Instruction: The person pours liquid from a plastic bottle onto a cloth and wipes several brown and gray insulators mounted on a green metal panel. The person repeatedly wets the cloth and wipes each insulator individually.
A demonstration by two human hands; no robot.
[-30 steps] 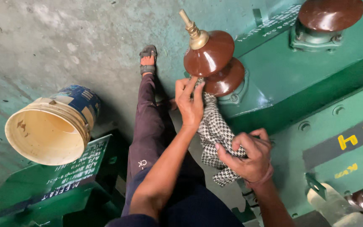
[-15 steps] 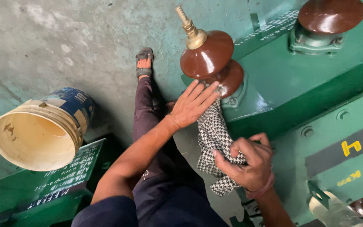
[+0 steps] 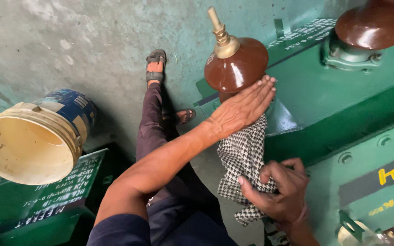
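My left hand lies flat with fingers straight, pressing a black-and-white checked cloth against the lower side of a glossy brown insulator with a brass stud on top. My right hand is closed around the lower end of the same cloth, pulling it down beside the green machine housing. My legs and sandalled feet stand on the floor below.
A cream plastic bucket with a blue label rests on a green box at the left. A second brown insulator sits at the top right. Grey-green concrete floor lies below. Bolts dot the green housing.
My left hand has opened from a curled grip into a flat palm and slid right over the cloth on the insulator. The right hand keeps its hold on the cloth's lower end.
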